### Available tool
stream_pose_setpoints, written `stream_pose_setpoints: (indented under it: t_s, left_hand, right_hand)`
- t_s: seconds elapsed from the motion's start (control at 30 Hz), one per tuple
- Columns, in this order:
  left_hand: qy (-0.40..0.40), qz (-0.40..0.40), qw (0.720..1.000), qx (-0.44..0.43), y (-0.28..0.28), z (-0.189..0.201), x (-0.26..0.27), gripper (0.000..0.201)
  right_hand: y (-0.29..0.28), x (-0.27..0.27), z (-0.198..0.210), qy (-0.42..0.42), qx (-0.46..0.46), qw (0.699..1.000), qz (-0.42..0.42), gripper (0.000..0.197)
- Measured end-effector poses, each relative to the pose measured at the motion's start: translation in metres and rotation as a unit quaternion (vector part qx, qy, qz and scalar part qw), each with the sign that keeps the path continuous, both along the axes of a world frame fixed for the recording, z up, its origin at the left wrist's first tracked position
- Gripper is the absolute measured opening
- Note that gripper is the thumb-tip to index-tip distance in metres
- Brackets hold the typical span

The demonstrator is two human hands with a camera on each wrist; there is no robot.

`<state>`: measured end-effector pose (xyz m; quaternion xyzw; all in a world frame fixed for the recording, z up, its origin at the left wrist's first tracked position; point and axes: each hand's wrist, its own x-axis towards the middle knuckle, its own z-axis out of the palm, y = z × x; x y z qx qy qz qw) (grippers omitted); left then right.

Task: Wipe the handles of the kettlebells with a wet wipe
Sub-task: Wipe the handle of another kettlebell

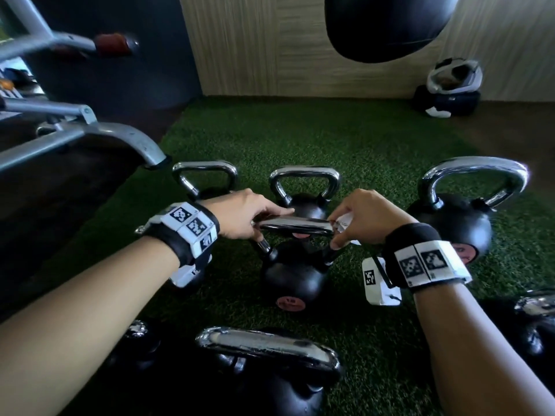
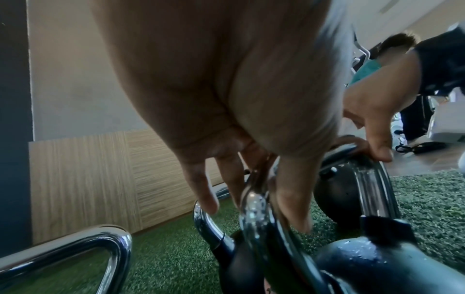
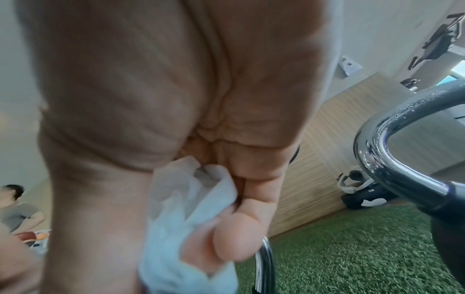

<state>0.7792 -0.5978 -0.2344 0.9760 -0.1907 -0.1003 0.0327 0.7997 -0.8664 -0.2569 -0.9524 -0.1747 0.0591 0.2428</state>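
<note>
Several black kettlebells with chrome handles stand on green turf (image 1: 330, 139). In the head view, both hands are on the handle (image 1: 295, 226) of the central kettlebell (image 1: 294, 280). My left hand (image 1: 258, 217) holds the handle's left end; the left wrist view shows the thumb and fingers on either side of the wet chrome bar (image 2: 254, 208). My right hand (image 1: 366, 217) pinches a crumpled white wet wipe (image 1: 342, 223) against the handle's right end. The right wrist view shows the wipe (image 3: 181, 228) bunched between thumb and fingers.
Other kettlebells stand around: back left (image 1: 204, 169), back centre (image 1: 304, 175), right (image 1: 456, 217) and close in front (image 1: 267, 346). A grey bench frame (image 1: 90, 133) reaches in from the left. A black punching bag (image 1: 387, 25) hangs above. Bags (image 1: 447, 91) lie by the wood-panelled wall.
</note>
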Motion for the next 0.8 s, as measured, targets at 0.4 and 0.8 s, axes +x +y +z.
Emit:
stream_pose_setpoints:
  t_s: [0.4,0.8]
  left_hand:
    - [-0.061,0.162,0.937,-0.304,0.053,-0.005,-0.099,0.045]
    - [0.100,0.144,0.919,-0.352,0.064,-0.072,-0.165,0.053]
  right_hand:
    - [0.000,-0.033,0.035,0.029,-0.032,0.999,-0.008,0.045]
    - [0.043,-0.141,0.067,0.080,0.006,0.997,-0.024,0.017]
